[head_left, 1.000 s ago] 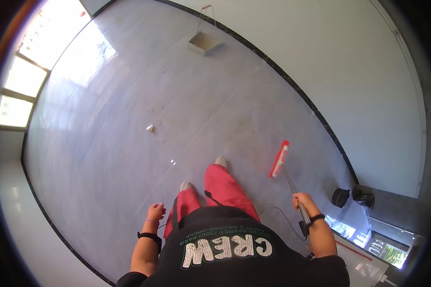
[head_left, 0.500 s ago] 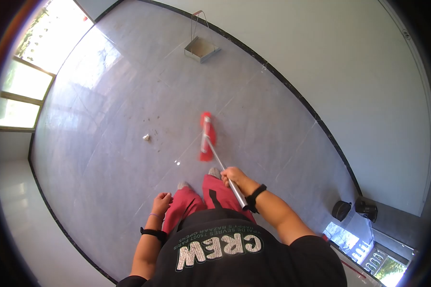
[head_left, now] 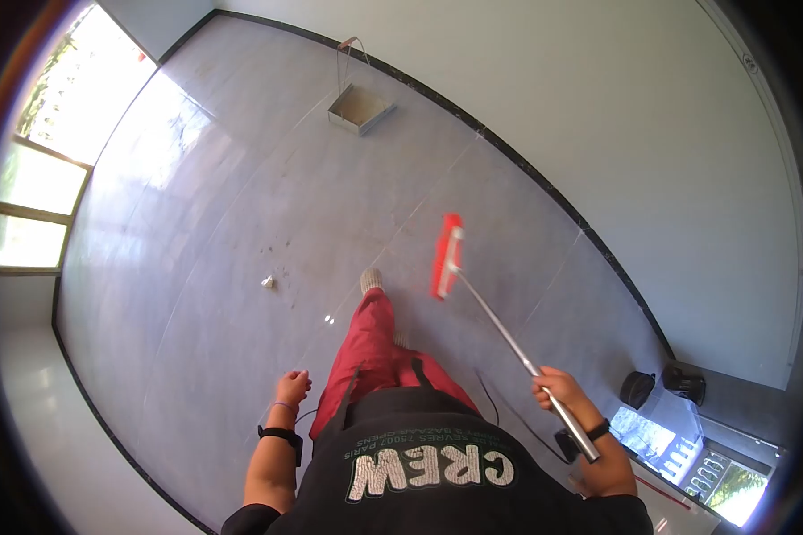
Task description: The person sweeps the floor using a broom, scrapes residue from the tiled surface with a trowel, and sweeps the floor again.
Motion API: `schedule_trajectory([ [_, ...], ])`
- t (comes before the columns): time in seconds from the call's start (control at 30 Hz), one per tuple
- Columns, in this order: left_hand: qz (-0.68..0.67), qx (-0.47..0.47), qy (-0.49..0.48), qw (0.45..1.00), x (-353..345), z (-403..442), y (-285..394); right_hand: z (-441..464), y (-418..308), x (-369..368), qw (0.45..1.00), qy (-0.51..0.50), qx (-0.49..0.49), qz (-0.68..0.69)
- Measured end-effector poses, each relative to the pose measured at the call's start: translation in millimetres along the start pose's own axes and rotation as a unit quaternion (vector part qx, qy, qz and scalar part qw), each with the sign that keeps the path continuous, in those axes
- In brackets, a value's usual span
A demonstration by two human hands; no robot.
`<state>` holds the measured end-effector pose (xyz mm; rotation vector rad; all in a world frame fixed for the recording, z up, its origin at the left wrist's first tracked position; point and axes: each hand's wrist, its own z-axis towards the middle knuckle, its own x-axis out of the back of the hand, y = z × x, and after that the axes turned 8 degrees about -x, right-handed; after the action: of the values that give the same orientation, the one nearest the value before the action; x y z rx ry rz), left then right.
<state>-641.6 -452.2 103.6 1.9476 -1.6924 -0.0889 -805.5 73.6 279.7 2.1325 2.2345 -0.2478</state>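
Note:
My right hand (head_left: pixel 558 389) is wrapped round the metal handle of a broom (head_left: pixel 500 325). Its red bristled head (head_left: pixel 446 257) is ahead of me and to the right; whether it touches the floor I cannot tell. My left hand (head_left: pixel 293 388) hangs beside my left thigh, fingers curled in, with nothing visible in it. A crumpled whitish scrap (head_left: pixel 269 282) lies on the floor ahead of that hand, with small dark crumbs around it. Closer to my feet are small white bits (head_left: pixel 329 320).
A metal long-handled dustpan (head_left: pixel 362 111) stands near the far wall. Windows let in light at left. Two black objects (head_left: pixel 660 386) sit by the wall corner at right. A thin dark cord (head_left: pixel 526 426) shows beside my right hip. One foot (head_left: pixel 371 281) is forward.
The broom has swung right with my right hand, its head moving away from in front of my feet. One foot has stepped forward. My left hand stays low and curled.

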Motion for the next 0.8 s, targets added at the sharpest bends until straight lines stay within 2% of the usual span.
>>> schedule_trajectory([
  [0.07,0.001,0.001,-0.007,1.0,-6,12,8,-2,-13,19,0.999,0.035,-0.002,0.005],
  [0.13,0.016,0.013,-0.026,0.999,-11,24,24,24,-31,34,0.991,0.129,-0.044,-0.012],
  [0.17,0.019,0.01,-0.028,0.999,-12,34,30,40,-40,38,0.99,0.131,-0.044,-0.012],
  [0.27,0.021,-0.007,-0.043,0.999,-8,64,57,106,-75,45,0.985,0.082,0.051,-0.14],
  [0.33,-0.005,-0.017,-0.027,0.999,-3,67,90,207,-81,61,0.986,0.072,0.05,-0.143],
  [0.37,-0.023,-0.029,-0.012,0.999,2,65,106,230,-91,44,0.908,-0.035,0.298,-0.292],
  [0.43,-0.034,-0.035,-0.008,0.999,11,65,130,219,-117,-52,0.98,-0.024,0.105,-0.168],
  [0.47,-0.045,-0.044,-0.011,0.998,14,69,141,209,-133,-106,0.995,0.0,0.014,-0.095],
  [0.5,-0.047,-0.044,-0.012,0.998,15,74,148,215,-141,-141,0.996,-0.009,0.007,-0.086],
  [0.53,-0.06,-0.037,0.005,0.998,16,80,150,177,-170,-199,0.986,0.006,0.013,-0.168],
  [0.6,-0.078,-0.027,0.025,0.996,20,91,153,193,-196,-245,0.978,-0.08,0.004,-0.191],
  [0.63,-0.082,-0.015,0.023,0.996,23,96,152,203,-210,-264,0.979,-0.085,-0.018,-0.184],
  [0.7,-0.087,0.0,0.023,0.996,25,103,153,208,-239,-284,0.979,-0.09,-0.043,-0.18],
  [0.8,-0.083,0.01,0.024,0.996,33,107,156,192,-258,-291,0.981,-0.125,-0.008,-0.15],
])
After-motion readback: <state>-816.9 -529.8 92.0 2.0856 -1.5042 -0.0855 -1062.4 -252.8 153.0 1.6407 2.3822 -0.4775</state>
